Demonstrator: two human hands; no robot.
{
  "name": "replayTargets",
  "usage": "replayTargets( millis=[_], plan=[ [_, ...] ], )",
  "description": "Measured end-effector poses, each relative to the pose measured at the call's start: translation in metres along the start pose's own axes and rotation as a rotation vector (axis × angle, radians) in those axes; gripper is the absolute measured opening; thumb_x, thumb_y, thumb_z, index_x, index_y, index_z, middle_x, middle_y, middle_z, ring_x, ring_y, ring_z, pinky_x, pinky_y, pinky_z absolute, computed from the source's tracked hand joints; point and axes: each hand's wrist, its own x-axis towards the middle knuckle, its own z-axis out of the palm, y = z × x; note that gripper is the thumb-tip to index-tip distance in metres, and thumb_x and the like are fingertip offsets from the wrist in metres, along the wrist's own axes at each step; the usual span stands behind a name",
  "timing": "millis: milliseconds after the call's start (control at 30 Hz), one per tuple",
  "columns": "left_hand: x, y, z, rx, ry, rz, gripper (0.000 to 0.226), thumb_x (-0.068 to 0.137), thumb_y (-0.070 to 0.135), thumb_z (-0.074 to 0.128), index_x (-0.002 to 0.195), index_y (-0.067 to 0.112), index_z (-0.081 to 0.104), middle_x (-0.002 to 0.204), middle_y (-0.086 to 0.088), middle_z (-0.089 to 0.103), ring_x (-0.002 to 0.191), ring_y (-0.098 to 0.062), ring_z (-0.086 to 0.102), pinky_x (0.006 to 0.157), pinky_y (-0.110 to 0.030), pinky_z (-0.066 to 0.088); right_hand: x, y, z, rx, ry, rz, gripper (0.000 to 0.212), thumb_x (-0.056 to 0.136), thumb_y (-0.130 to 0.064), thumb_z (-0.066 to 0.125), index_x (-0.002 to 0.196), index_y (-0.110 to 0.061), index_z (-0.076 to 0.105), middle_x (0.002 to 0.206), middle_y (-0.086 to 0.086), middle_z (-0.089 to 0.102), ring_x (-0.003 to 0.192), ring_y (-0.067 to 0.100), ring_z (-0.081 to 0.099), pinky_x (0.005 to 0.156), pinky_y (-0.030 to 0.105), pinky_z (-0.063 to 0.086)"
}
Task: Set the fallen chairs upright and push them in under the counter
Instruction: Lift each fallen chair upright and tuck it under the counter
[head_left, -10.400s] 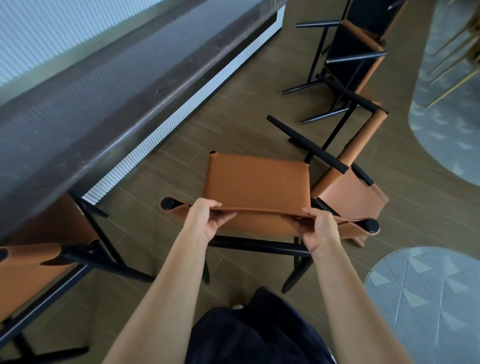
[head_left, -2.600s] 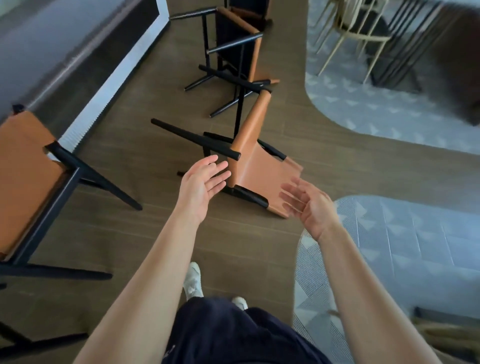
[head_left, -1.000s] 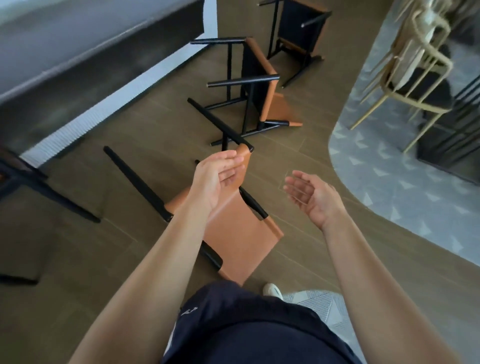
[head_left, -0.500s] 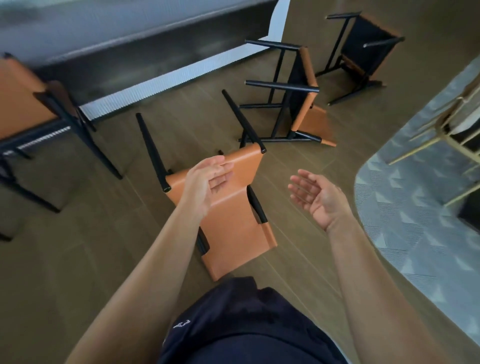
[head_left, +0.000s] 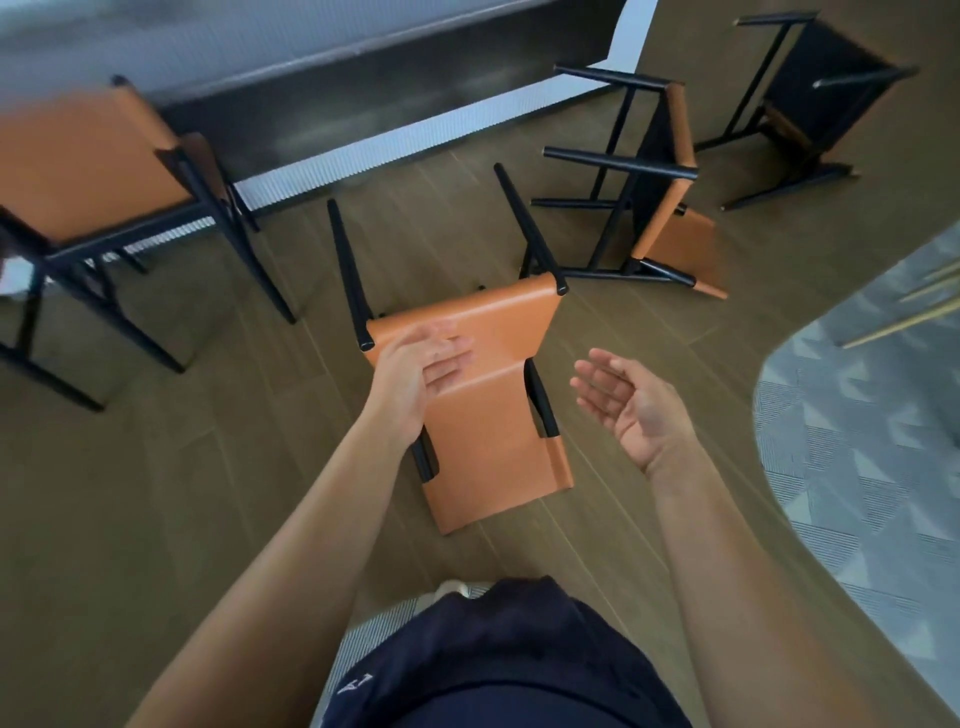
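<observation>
A fallen chair (head_left: 493, 415) with tan leather seat and black frame lies on its back right in front of me, legs pointing toward the counter (head_left: 363, 98). My left hand (head_left: 421, 374) hovers over its seat with fingers straight, holding nothing. My right hand (head_left: 628, 405) is open, palm turned inward, just right of the chair and apart from it. A second fallen chair (head_left: 670, 208) lies on its side farther right, and a third (head_left: 810, 98) lies beyond it. An upright chair (head_left: 88, 166) stands at the counter on the left.
The counter's dark front and pale ribbed base strip (head_left: 415, 156) run across the top. A grey patterned rug (head_left: 862, 415) curves in at the right, with pale chair legs (head_left: 904, 317) on it. Wood-look floor surrounds the chairs. My shoe (head_left: 457, 590) shows below.
The view has swung toward the counter, so the nearest fallen chair now lies centred before me. Both hands stay open over and beside it; the upright chair came into view at left.
</observation>
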Motion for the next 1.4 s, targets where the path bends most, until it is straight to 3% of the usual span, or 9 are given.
replayTargets(
  millis=[233, 433, 600, 1067, 1400],
  plan=[
    [-0.018, -0.011, 0.049, -0.078, 0.133, 0.063, 0.029, 0.094, 0.005, 0.049, 0.118, 0.012, 0.062, 0.105, -0.004, 0.074, 0.097, -0.017, 0.071, 0.079, -0.026, 0.053, 0.020, -0.039, -0.035, -0.137, -0.137, 0.015, 0.025, 0.100, -0.016, 0.047, 0.104, -0.012, 0.071, 0.100, 0.008, 0.076, 0.097, 0.022, 0.072, 0.089, 0.037, 0.053],
    [-0.046, -0.043, 0.095, -0.170, 0.244, 0.073, 0.028, 0.094, 0.004, 0.046, 0.112, 0.016, 0.064, 0.105, -0.004, 0.074, 0.098, -0.018, 0.071, 0.083, -0.030, 0.053, 0.027, -0.059, -0.078, -0.248, -0.222, 0.031, 0.025, 0.099, -0.015, 0.046, 0.103, -0.011, 0.071, 0.098, 0.008, 0.076, 0.096, 0.022, 0.072, 0.084, 0.035, 0.054],
    [-0.072, -0.068, 0.108, -0.229, 0.303, 0.041, 0.029, 0.091, 0.001, 0.046, 0.111, 0.013, 0.064, 0.105, -0.007, 0.074, 0.100, -0.023, 0.070, 0.094, -0.037, 0.051, 0.027, -0.051, -0.105, -0.276, -0.274, 0.082, 0.026, 0.099, -0.015, 0.046, 0.106, -0.011, 0.071, 0.102, 0.010, 0.075, 0.096, 0.022, 0.072, 0.081, 0.033, 0.054],
    [-0.095, -0.102, 0.091, -0.276, 0.347, -0.017, 0.028, 0.089, -0.001, 0.048, 0.108, 0.011, 0.065, 0.104, -0.009, 0.074, 0.099, -0.024, 0.071, 0.094, -0.038, 0.052, 0.025, -0.001, -0.117, -0.256, -0.282, 0.138, 0.024, 0.099, -0.015, 0.047, 0.106, -0.010, 0.070, 0.103, 0.009, 0.075, 0.096, 0.020, 0.072, 0.087, 0.033, 0.053],
    [-0.063, -0.147, 0.057, -0.230, 0.357, -0.026, 0.023, 0.091, 0.005, 0.053, 0.109, 0.013, 0.066, 0.104, -0.007, 0.074, 0.098, -0.021, 0.071, 0.096, -0.037, 0.051, 0.067, 0.056, -0.116, -0.247, -0.288, 0.151, 0.023, 0.099, -0.019, 0.051, 0.111, -0.010, 0.068, 0.107, 0.006, 0.075, 0.101, 0.016, 0.071, 0.091, 0.033, 0.052]
  ],
)
